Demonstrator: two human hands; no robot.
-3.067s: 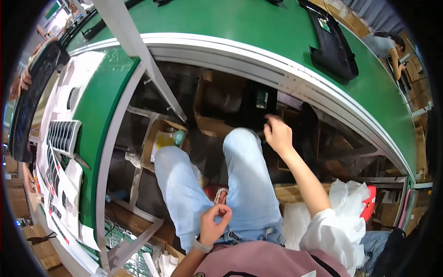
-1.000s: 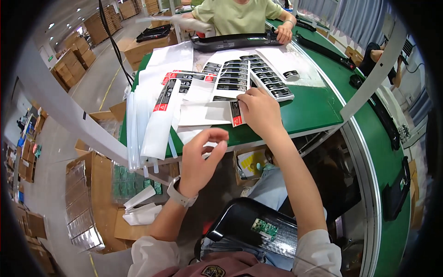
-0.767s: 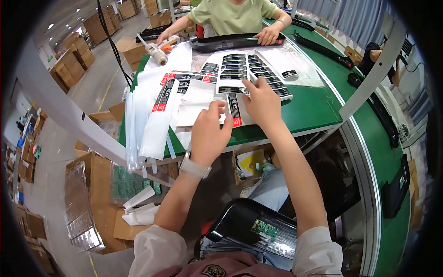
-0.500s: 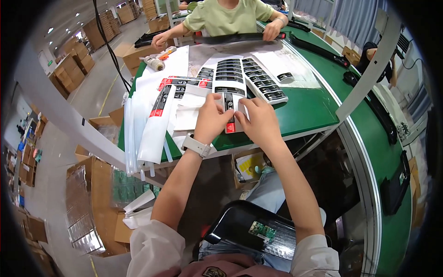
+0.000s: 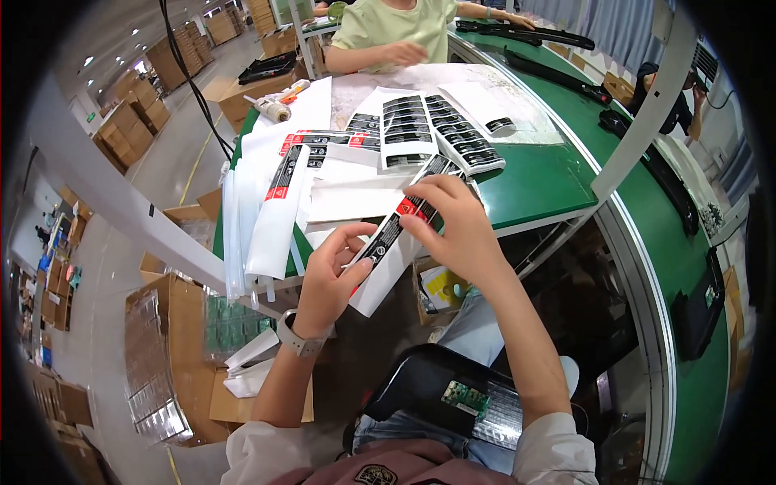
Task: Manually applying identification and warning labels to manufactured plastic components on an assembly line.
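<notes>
Both my hands grip a strip of black-and-red labels on white backing (image 5: 394,229), which slants from lower left to upper right just past the table's near edge. My left hand (image 5: 330,271) pinches its lower end, thumb on top. Around the middle of the strip close the thumb and fingers of my right hand (image 5: 455,229), near a red warning label. Just beyond lie a sheet of black labels (image 5: 404,125) and a second, slanted label sheet (image 5: 462,133). A curled label sheet (image 5: 279,210) rests to the left of my hands.
Clear plastic strips (image 5: 234,230) overhang the green table's (image 5: 541,190) left edge. A glue gun (image 5: 271,107) lies far left. Across the table stands a person in light green (image 5: 392,32). A black tray with a circuit board (image 5: 465,398) is on my lap. Black housings line the right-hand conveyor (image 5: 594,174).
The label strip has come up off the table toward me and tilted. My left hand has moved down and left. The person opposite has let go of the long black part and reaches right.
</notes>
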